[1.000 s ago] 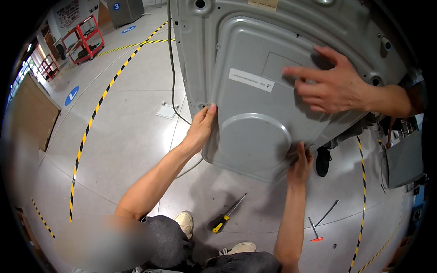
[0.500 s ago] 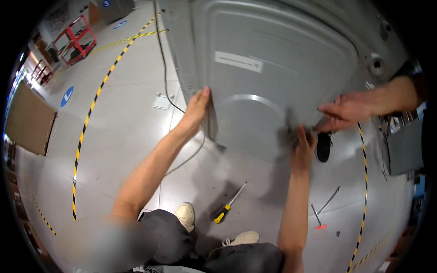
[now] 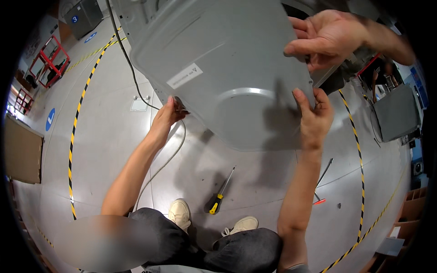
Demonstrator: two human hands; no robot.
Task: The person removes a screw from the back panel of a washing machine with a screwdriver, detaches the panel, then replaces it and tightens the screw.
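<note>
A large grey metal panel [image 3: 246, 59], with a pressed round-cornered outline and a white label [image 3: 185, 76], tilts in front of me. At its lower left edge my left hand [image 3: 165, 119] is closed, thumb in front; the fingertips are partly hidden. My right hand [image 3: 315, 119] grips the right edge, with the thumb on the front face and fingers around the side. Just above it, another person's hand [image 3: 330, 38] reaches in from the right and holds the upper right edge. A grey cable [image 3: 133, 75] hangs beside the left edge and curves down near my left hand.
On the floor between my shoes lies a yellow-and-black screwdriver [image 3: 219, 198]. To the right are a red-handled tool [image 3: 319, 201] and a dark rod [image 3: 325, 172]. Yellow-black floor tape [image 3: 73, 136] runs along both sides. A red cart [image 3: 49, 63] stands far left, a cardboard sheet [image 3: 22, 150] nearer.
The panel has turned counterclockwise and its right edge stands away from the appliance. My left hand moved left and down, my right hand up. The other person's hand rose onto the panel's edge.
</note>
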